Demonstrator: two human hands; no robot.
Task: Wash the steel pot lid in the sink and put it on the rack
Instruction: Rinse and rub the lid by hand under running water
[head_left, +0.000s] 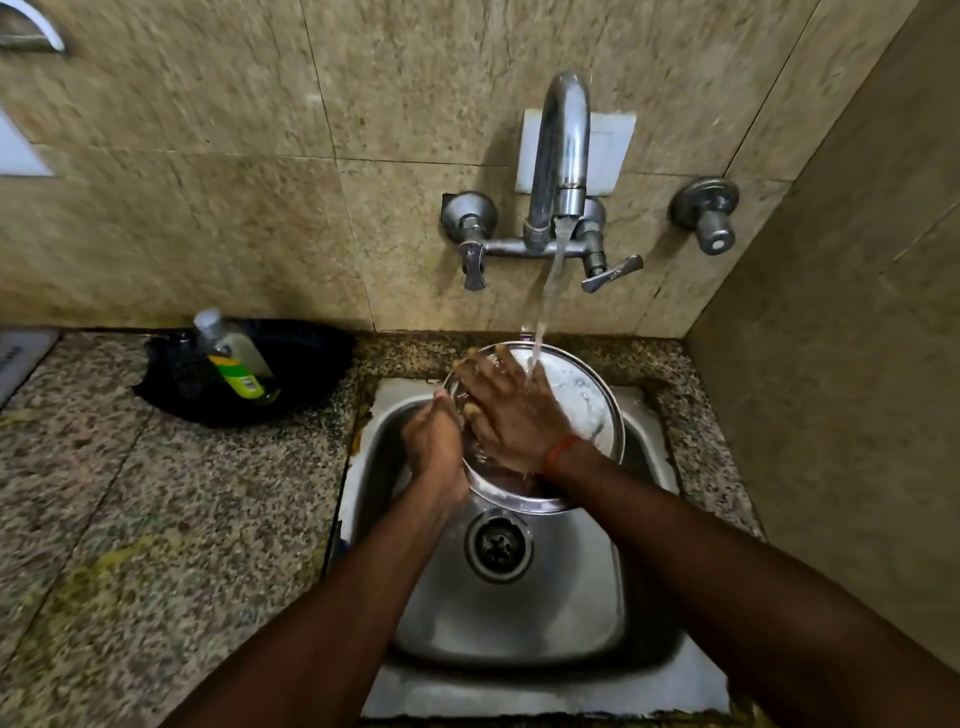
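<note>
Lid (577, 402) rim is clasped by left hand (435, 442), while right hand (510, 415) lies spread flat on it.

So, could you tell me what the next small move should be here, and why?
Probably sweep the right hand across the steel lid to its sudsy right side: the left hand grips its rim, tap water lands mid-lid, and white foam clings there.

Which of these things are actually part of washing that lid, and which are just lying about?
In use: steel pot lid, left hand gripping its rim, right hand flat on it, running tap, sink.
Lying about: bottle, black pan holding it, wall valve on the right.
</note>
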